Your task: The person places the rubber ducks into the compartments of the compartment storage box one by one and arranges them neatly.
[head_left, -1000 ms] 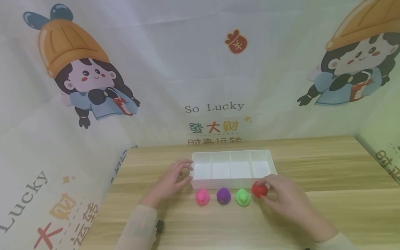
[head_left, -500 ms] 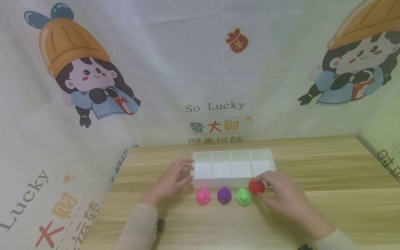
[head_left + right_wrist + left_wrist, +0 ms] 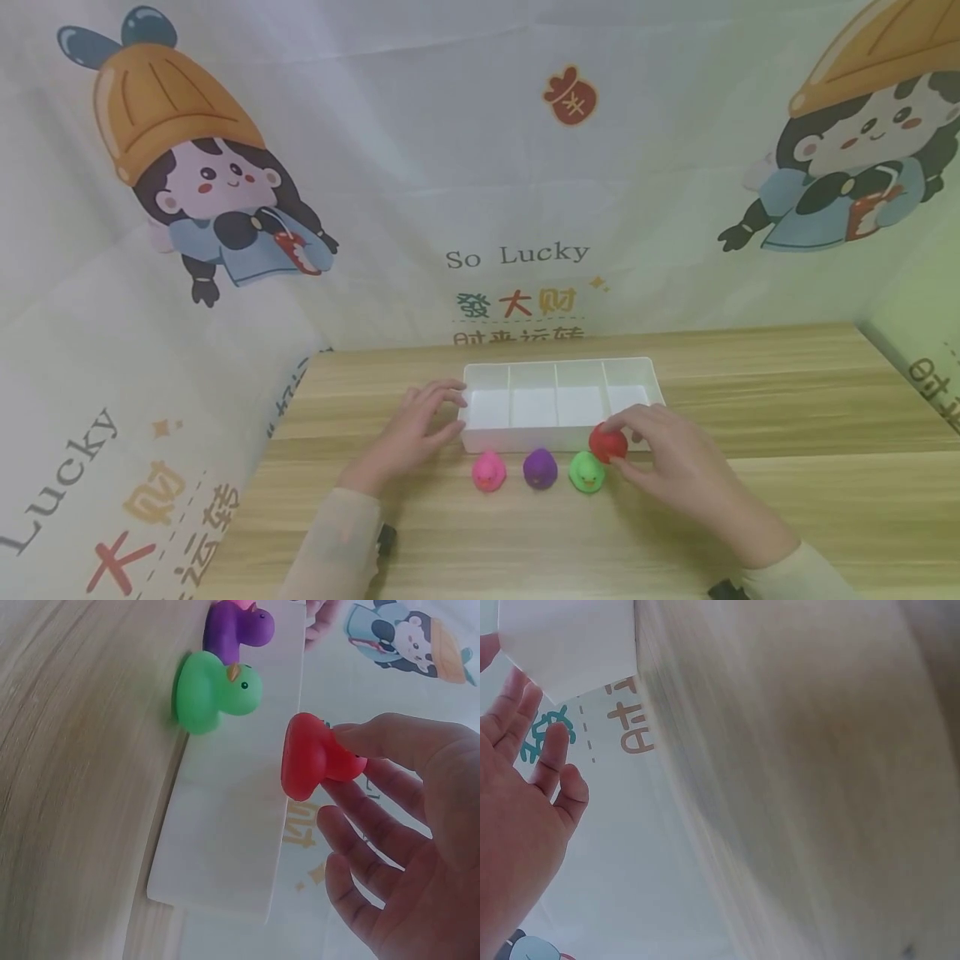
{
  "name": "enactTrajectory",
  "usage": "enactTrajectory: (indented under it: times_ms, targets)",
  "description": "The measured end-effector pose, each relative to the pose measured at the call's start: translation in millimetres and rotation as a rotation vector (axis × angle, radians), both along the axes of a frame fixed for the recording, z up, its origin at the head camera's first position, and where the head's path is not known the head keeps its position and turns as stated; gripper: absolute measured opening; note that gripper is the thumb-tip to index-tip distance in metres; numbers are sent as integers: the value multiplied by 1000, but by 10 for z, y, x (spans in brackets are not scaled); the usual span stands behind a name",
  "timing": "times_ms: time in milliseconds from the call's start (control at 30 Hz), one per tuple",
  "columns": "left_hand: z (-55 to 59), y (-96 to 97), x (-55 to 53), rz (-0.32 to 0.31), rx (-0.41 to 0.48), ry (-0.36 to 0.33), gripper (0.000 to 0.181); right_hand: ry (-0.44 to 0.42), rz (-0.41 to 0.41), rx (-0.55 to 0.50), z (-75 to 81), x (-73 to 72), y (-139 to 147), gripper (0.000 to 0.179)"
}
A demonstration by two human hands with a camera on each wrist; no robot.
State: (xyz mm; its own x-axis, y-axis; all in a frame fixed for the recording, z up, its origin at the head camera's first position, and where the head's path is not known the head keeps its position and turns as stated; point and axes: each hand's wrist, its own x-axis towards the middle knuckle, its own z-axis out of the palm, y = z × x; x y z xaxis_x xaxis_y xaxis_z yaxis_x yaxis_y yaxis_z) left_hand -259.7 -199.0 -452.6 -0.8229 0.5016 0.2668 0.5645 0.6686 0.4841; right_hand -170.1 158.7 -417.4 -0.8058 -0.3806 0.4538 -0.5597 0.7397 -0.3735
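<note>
Red duck (image 3: pixel 305 759) near tray (image 3: pixel 517 439) is being pinched by right hand (image 3: pixel 678 458). Left hand (image 3: pixel 411 433), fingers apart, is being held tray-left.

In the head view the near edge of the worktop (image 3: pixel 795 400) is cut off, and the right hand (image 3: pixel 686 471) hides parts of the red duck (image 3: pixel 606 446) and of the tray (image 3: pixel 525 439). The left wrist view blurs the worktop and crops tray and left hand (image 3: pixel 517 817); the right wrist view crops the pink duck (image 3: pixel 242 604).
</note>
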Motion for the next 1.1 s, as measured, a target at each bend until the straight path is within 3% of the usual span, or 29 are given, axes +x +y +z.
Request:
enactTrajectory:
  times_ms: [667,800,1100]
  targets:
    - [9,-5,6,-18,32,-14,28,59,95,-4,42,-84,-124,31]
    - [23,-16,-2,-29,69,-33,28,55,102,-4,51,-124,-168,31]
    - [1,-4,-17,-31,61,-39,28,67,107,-10,56,-158,-236,33]
